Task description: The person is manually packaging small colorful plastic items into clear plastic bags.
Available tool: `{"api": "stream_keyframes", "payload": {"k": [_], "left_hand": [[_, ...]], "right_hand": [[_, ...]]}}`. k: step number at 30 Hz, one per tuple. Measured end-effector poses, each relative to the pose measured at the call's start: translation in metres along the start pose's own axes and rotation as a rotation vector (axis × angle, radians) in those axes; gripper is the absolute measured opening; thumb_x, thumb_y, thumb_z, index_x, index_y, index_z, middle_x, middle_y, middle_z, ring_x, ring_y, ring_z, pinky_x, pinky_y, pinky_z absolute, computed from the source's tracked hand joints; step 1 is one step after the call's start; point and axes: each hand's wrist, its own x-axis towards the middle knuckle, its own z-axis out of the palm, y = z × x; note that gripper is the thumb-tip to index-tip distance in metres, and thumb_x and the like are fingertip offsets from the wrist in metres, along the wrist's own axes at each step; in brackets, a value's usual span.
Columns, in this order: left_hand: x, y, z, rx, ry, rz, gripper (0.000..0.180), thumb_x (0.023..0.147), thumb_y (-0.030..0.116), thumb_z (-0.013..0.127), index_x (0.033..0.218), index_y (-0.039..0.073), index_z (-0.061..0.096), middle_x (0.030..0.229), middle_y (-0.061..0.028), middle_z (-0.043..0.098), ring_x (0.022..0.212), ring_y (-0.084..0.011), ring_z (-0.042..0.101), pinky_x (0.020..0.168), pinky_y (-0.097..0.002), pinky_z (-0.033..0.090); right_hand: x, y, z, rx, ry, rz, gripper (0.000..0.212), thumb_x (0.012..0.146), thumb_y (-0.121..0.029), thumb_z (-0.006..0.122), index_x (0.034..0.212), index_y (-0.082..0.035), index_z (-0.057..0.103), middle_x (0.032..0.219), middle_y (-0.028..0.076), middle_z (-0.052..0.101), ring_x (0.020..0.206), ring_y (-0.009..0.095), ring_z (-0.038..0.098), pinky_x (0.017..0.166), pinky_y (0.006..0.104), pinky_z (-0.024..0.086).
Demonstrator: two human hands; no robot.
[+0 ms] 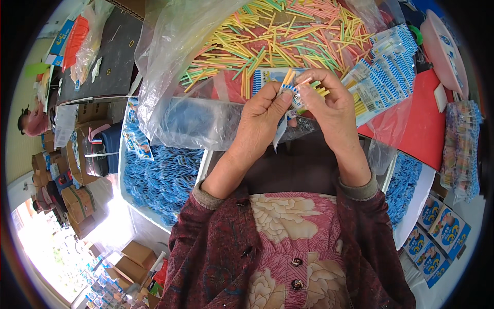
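My left hand [262, 116] pinches a small blue-and-white plastic packet [281, 130] between thumb and fingers. A few orange and yellow sticks [288, 77] poke up beside its fingertips. Close against it, my right hand [332, 108] has its fingers curled round several thin coloured sticks [321, 91], mostly yellow and green, their ends at the packet. The packet's mouth is partly hidden by the fingers. Just beyond both hands spreads a large heap of yellow, green and pink sticks [272, 44]. Behind the fingers a flat blue-and-white packet [265, 76] lies on the table.
Overlapping filled packets [388, 77] lie right on a red surface [427, 118]. Clear plastic sheeting [170, 67] drapes the table's left and front edge. White boxes of blue packets [164, 177] flank my lap. A pink basin [445, 51] stands far right; cartons [80, 203] are stacked left.
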Motion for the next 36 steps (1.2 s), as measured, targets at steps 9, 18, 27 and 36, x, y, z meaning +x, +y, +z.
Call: {"api": "stream_keyframes", "payload": {"k": [9,18,27,36], "left_hand": [[-0.002,0.0,-0.003,0.149,-0.05,0.034,0.016,0.096,0.016,0.049,0.101,0.003,0.056,0.081,0.0009,0.056,0.068,-0.0056,0.052,0.059,-0.0195,0.046],[-0.002,0.004,-0.008,0.243,-0.105,0.025,0.014,0.096,0.013,0.048,0.099,0.001,0.056,0.083,0.0007,0.056,0.068,-0.0053,0.052,0.06,-0.0194,0.045],[-0.003,0.01,-0.013,0.144,-0.107,0.012,0.012,0.095,0.013,0.05,0.097,0.003,0.056,0.081,0.0017,0.055,0.068,-0.004,0.051,0.059,-0.0196,0.046],[0.008,0.016,-0.003,-0.104,0.025,0.187,0.018,0.093,0.009,0.053,0.109,0.001,0.053,0.095,-0.0015,0.061,0.084,-0.0057,0.055,0.074,-0.0205,0.047]], "right_hand": [[0.003,-0.006,-0.016,-0.102,-0.069,0.144,0.013,0.088,-0.007,0.059,0.097,0.002,0.062,0.093,0.004,0.062,0.084,0.008,0.058,0.074,0.0211,0.047],[0.01,-0.017,-0.011,-0.186,-0.108,0.042,0.018,0.086,-0.004,0.061,0.103,0.002,0.065,0.094,0.005,0.063,0.085,0.009,0.058,0.075,0.0203,0.046],[0.035,-0.049,-0.007,-0.424,-0.119,-0.043,0.02,0.09,-0.011,0.058,0.105,0.001,0.063,0.097,0.004,0.064,0.085,0.007,0.057,0.073,0.0192,0.045],[0.016,-0.053,-0.006,-0.511,-0.205,-0.04,0.026,0.092,-0.015,0.055,0.113,0.0,0.06,0.105,0.006,0.064,0.094,0.009,0.058,0.082,0.0216,0.045]]}}
